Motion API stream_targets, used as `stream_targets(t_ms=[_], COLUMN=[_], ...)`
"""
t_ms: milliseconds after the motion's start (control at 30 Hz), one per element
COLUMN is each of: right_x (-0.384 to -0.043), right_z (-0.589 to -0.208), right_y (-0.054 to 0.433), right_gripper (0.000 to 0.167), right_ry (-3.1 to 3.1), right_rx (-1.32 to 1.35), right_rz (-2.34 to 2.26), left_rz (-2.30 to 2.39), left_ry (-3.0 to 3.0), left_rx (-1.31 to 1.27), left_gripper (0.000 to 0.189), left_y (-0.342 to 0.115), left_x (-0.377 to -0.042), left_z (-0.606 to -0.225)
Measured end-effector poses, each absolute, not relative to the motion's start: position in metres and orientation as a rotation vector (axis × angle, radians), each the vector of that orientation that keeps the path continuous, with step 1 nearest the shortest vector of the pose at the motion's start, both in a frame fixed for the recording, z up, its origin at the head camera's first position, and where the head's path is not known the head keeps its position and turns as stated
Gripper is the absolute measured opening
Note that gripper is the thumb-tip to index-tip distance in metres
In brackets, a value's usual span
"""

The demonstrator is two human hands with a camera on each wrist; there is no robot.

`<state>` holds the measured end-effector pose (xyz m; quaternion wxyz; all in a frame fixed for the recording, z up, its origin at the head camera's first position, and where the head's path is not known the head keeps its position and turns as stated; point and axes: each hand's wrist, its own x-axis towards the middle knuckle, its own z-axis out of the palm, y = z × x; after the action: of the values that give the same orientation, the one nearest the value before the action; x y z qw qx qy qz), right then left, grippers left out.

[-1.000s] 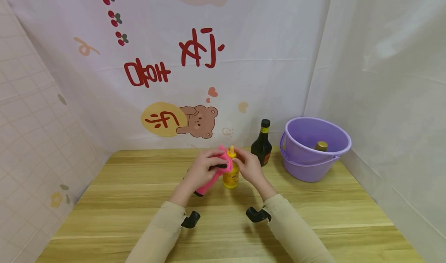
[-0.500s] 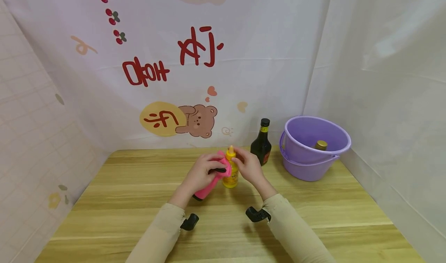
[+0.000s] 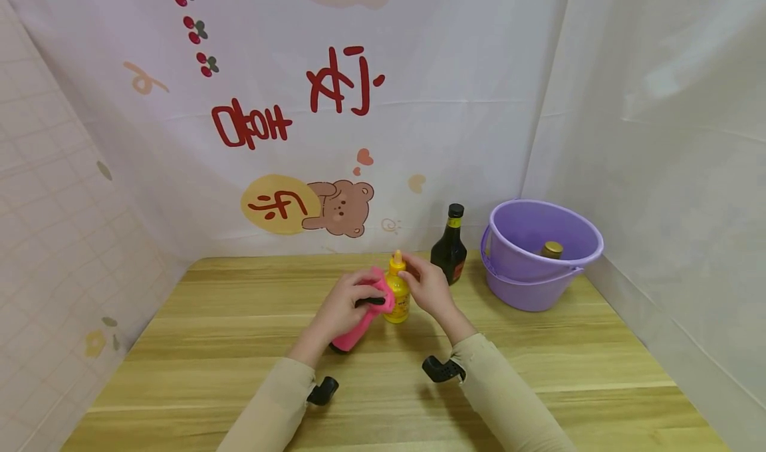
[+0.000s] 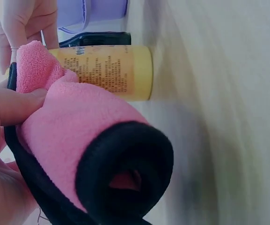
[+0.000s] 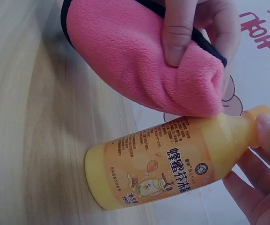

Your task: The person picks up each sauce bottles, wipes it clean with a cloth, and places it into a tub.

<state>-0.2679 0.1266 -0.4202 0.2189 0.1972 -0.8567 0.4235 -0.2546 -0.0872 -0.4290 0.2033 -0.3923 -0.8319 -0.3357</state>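
My left hand [image 3: 345,304] grips a pink plush cloth [image 5: 120,51] with black edging, thumb pressed into its folds. In the right wrist view the bunched end of the cloth meets the side of a yellow squeeze bottle [image 5: 153,161]. That bottle [image 3: 397,302] stands upright on the table and carries a printed label. Thumb and fingers of my right hand [image 3: 429,288] pinch its neck just under the pointed nozzle. The rest of the cloth [image 4: 88,112] hangs below my left hand, rolled so that its black-edged opening shows in the left wrist view.
Behind my right hand stands a dark bottle [image 3: 449,249] with a black cap. A purple bucket [image 3: 526,292] at the back right holds something with a gold cap [image 3: 552,250]. A printed white curtain [image 3: 455,106] closes off the wooden table's [image 3: 383,399] back.
My left hand and the cloth have slid down along the yellow bottle's side, from near its neck to its body. The right hand keeps its hold on the neck.
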Motion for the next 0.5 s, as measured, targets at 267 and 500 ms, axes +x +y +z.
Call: stream_targets(t_ms=[267,500], right_x=[-0.267,-0.266], right_z=[-0.420,-0.419], right_y=[0.127,0.126], right_gripper=[0.040,0.039], right_ry=[-2.383,-2.404], right_rx=[0.522,0.499], right_rz=[1.179,1.185], left_rz=[-0.903,-0.790], left_ry=[-2.301,-2.421], left_rx=[-1.123,-1.134], left_gripper=[0.021,0.024], left_y=[-0.086,-0.088], left_x=[-0.255,-0.253], left_z=[-0.438,-0.445])
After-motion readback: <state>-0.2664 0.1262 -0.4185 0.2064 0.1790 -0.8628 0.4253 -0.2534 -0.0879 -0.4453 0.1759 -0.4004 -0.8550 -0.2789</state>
